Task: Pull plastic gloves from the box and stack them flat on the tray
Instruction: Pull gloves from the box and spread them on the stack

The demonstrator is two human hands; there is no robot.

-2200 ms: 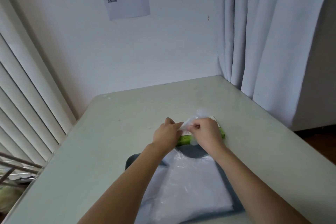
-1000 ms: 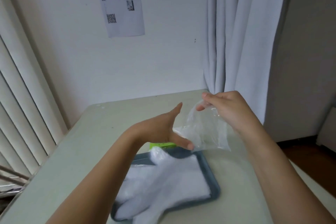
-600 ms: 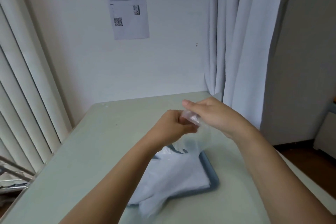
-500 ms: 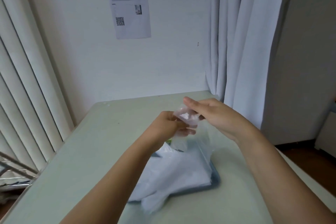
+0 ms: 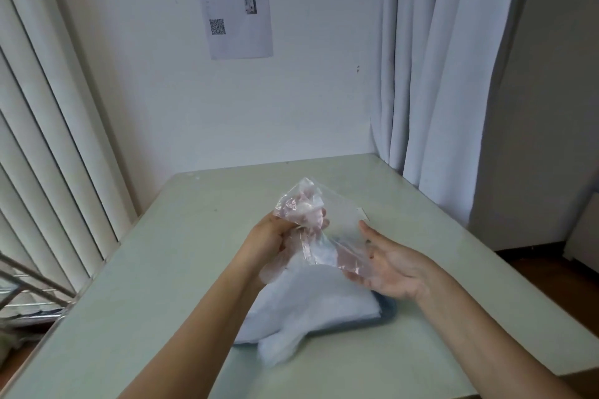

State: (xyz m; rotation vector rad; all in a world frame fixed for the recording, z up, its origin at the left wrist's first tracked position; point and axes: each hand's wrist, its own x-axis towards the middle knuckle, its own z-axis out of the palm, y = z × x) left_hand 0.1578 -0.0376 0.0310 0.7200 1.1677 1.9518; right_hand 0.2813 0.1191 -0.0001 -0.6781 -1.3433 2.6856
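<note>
A clear plastic glove (image 5: pixel 327 223) is held in the air above the table, spread between both hands. My left hand (image 5: pixel 272 236) grips its upper, bunched end with curled fingers. My right hand (image 5: pixel 390 264) lies palm up under the glove's lower right edge, with its fingers nearly straight. Below them a pile of white translucent gloves (image 5: pixel 311 304) covers the dark blue tray (image 5: pixel 387 314), and one glove's end hangs over the tray's front edge. The glove box is hidden behind the hands and the glove.
The pale green table (image 5: pixel 181 262) meets a white wall at the back. White curtains (image 5: pixel 437 74) hang at the right, close to the table's far right corner. Vertical blinds (image 5: pixel 42 155) run along the left. A printed sheet (image 5: pixel 236 0) is stuck on the wall.
The glove was pulled from the box and lifted. My right hand has let go of the top and opened palm up under the glove, while my left hand now holds the bunched end.
</note>
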